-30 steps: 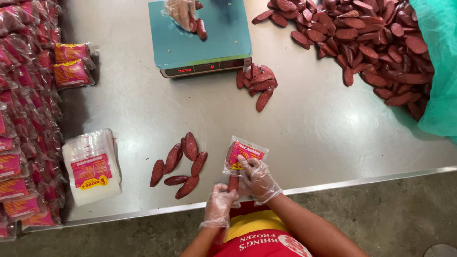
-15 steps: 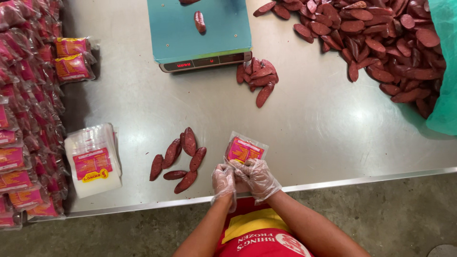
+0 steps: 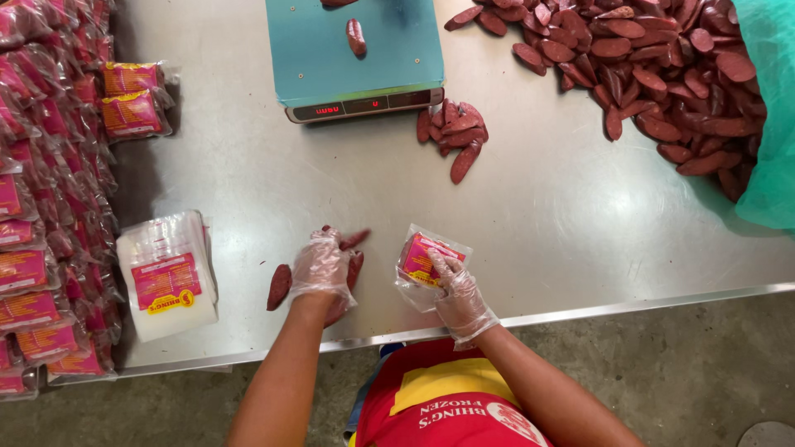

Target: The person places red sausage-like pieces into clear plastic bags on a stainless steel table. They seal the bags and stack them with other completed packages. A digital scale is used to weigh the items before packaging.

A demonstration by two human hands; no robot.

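left hand (image 3: pixel 321 266) fingers spread over firm, greasy-looking sausages (image 3: pixel 279 286); right hand (image 3: pixel 458 291) fingertips pin the light, limp plastic pouch (image 3: pixel 426 258), best pinched at its open edge.

We count one scale (image 3: pixel 356 58) with one sausage (image 3: pixel 356 36) fully on its platform and a second cut off at the frame's top edge. One stack of empty bags (image 3: pixel 168 277) lies at left. Two gloved hands are in view, left hand (image 3: pixel 320 266) and right hand (image 3: pixel 460 296), the right on one pouch (image 3: pixel 426 257). We cannot count the large heap of sausages (image 3: pixel 654 74).
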